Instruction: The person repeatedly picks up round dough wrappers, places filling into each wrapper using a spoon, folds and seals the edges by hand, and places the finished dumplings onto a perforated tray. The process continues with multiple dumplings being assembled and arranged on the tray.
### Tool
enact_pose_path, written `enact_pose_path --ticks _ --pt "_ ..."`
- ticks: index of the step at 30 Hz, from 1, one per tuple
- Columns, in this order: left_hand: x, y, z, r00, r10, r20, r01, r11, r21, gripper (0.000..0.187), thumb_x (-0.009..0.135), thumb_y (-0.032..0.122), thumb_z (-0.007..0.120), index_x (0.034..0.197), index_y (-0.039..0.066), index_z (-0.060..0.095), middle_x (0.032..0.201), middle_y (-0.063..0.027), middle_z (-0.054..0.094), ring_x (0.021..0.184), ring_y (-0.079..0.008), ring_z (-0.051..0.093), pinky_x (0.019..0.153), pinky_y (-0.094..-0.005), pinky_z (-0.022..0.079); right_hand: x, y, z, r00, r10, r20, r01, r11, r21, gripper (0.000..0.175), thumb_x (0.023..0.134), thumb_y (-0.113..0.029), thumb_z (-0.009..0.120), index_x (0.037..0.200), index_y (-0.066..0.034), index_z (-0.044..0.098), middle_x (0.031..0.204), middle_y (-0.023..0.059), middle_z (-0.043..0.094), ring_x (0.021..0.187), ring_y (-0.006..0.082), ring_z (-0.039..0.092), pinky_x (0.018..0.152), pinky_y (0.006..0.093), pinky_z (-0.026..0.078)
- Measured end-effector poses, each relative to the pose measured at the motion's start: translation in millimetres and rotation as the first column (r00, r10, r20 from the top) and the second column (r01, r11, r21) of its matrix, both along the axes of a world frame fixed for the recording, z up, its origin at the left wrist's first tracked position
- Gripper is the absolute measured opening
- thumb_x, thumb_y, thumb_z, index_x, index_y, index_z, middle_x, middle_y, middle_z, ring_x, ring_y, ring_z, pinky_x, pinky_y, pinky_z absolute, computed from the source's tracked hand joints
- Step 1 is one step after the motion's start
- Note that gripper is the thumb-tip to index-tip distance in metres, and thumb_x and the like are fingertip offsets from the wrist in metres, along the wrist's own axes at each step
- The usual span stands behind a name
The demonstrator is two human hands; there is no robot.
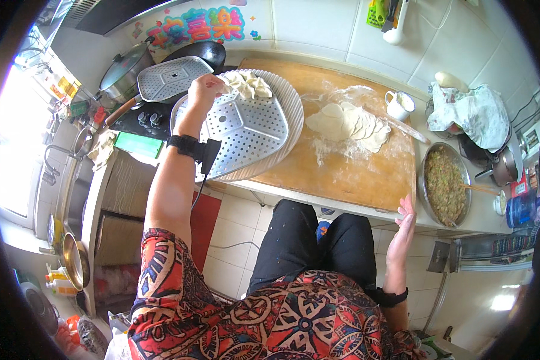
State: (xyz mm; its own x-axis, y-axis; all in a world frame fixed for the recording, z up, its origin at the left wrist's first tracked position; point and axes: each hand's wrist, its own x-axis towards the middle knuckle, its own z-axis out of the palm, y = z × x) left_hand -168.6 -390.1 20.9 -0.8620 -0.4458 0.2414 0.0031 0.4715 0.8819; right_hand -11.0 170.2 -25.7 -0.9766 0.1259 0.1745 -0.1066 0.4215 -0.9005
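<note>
My left hand (203, 91) reaches over the far left rim of a perforated metal steamer tray (252, 130), its fingers pinching a folded dumpling (225, 89). Several more pleated dumplings (251, 85) sit close together just right of it, along the tray's back edge. Under this tray is a pale ribbed round tray (293, 108). My right hand (402, 231) is raised near the front right corner of the wooden board (288, 168), holding nothing, fingers apart. Overlapping flat dough wrappers (353, 123) lie on the floured board, with a rolling pin (407, 131) behind them.
At right stands a metal bowl of chopped filling (445, 184) with chopsticks (479, 189). A white mug (400, 105) is at the back. Left are a second perforated tray (173, 78), a lidded pot (125, 74), a black stove (139, 118) and a green box (138, 144).
</note>
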Motion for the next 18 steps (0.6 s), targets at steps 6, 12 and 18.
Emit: enact_pose_path --ticks 6,12,18 --pt "-14 -10 -20 0.999 0.035 -0.020 -0.036 0.998 -0.046 0.008 0.083 0.006 0.069 0.089 0.003 0.072 0.080 -0.0064 0.071 0.068 -0.0126 0.067 0.060 -0.0257 0.053 0 -3 -2 1.000 0.000 -0.014 0.000 1.000 0.010 0.058 0.107 -0.046 0.023 0.149 -0.0088 0.040 0.138 0.0149 0.050 0.122 0.0263 0.049 0.101 0.0401 0.037" --pt "-13 -6 -19 0.997 0.076 0.002 -0.076 0.997 -0.017 0.009 0.084 0.008 0.068 0.091 0.004 0.071 0.080 -0.0068 0.071 0.065 -0.0136 0.068 0.059 -0.0267 0.053 0 -2 -2 1.000 0.009 -0.025 -0.009 0.999 0.033 0.057 0.107 -0.044 0.024 0.148 -0.0089 0.040 0.137 0.0152 0.050 0.121 0.0262 0.049 0.101 0.0394 0.037" --pt "-12 -3 -11 0.993 0.082 0.088 -0.070 0.989 -0.132 0.009 0.084 0.008 0.066 0.091 0.005 0.071 0.079 -0.0072 0.070 0.065 -0.0147 0.067 0.060 -0.0279 0.054 1 -1 -2 1.000 0.017 -0.020 -0.016 0.999 0.036 0.056 0.107 -0.042 0.023 0.149 -0.0089 0.039 0.137 0.0154 0.050 0.121 0.0261 0.049 0.101 0.0393 0.038"
